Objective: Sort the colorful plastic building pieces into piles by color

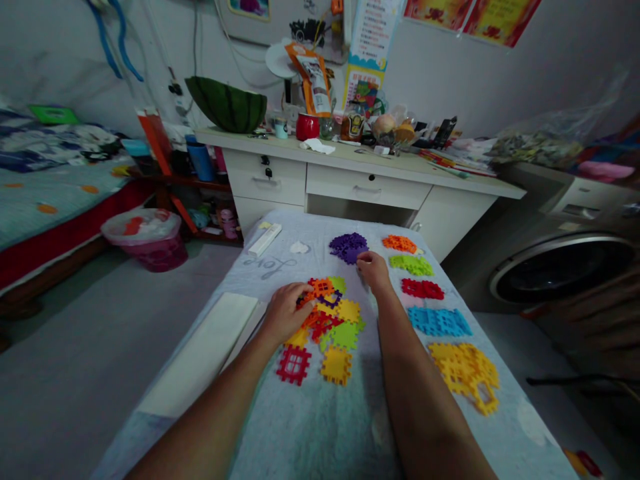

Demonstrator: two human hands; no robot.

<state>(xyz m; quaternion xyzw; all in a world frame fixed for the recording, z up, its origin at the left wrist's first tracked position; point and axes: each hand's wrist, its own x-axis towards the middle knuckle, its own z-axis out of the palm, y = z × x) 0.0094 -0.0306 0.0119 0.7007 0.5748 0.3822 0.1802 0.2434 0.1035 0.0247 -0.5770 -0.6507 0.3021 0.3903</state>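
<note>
A mixed heap of flat plastic grid tiles (331,320) lies mid-table on a pale blue cloth. My left hand (287,312) rests on the heap's left side, fingers curled round an orange tile (320,287). My right hand (373,270) reaches to the purple pile (349,247) at the far end, fingertips pinched on a purple tile at its edge. Sorted piles run down the right side: orange (400,244), green (411,265), red (423,289), blue (439,322), yellow (466,371). A lone red tile (294,365) and a yellow tile (337,365) lie near me.
A long white box (205,353) lies along the table's left edge, and a small white box (265,240) at the far left. A cluttered white desk (360,173) stands behind, a washing machine (565,267) right, a pink bin (147,237) and bed left.
</note>
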